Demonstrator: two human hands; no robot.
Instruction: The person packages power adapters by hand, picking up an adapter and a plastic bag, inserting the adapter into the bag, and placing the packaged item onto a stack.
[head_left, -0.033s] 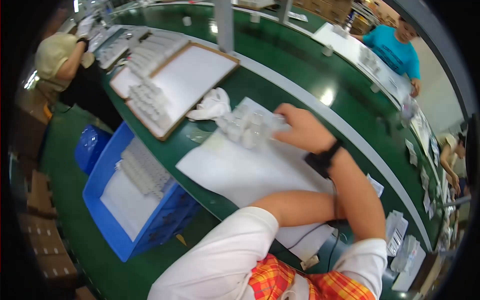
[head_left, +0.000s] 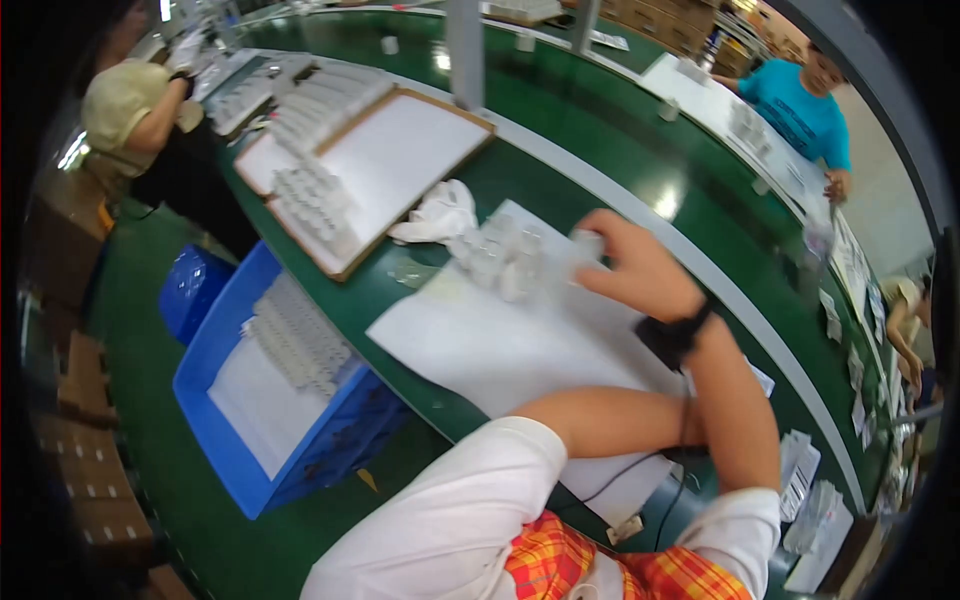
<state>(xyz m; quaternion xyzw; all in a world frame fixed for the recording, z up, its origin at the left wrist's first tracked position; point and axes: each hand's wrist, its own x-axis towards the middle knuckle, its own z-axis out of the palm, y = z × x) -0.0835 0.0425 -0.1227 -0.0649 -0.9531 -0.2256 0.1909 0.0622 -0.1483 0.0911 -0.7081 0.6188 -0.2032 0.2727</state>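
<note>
Right hand (head_left: 645,268) pinches a small translucent piece (head_left: 588,246) near similar pieces (head_left: 505,262) above a white sheet (head_left: 470,345); the left hand is hidden, its grip impossible to tell.

green floor (head_left: 140,395), brown cartons (head_left: 105,525) stacked at left, grey post (head_left: 466,55), curved green worktop (head_left: 590,125), pale wall (head_left: 885,165)

Left hand invisible behind right forearm (head_left: 738,405)

right forearm (head_left: 738,415) slanted up and leftward, right hand (head_left: 645,265) was held out ahead, thumb and fingers (head_left: 606,222) curved toward each other, left forearm (head_left: 615,420) ran rightward, left hand was hidden
</note>
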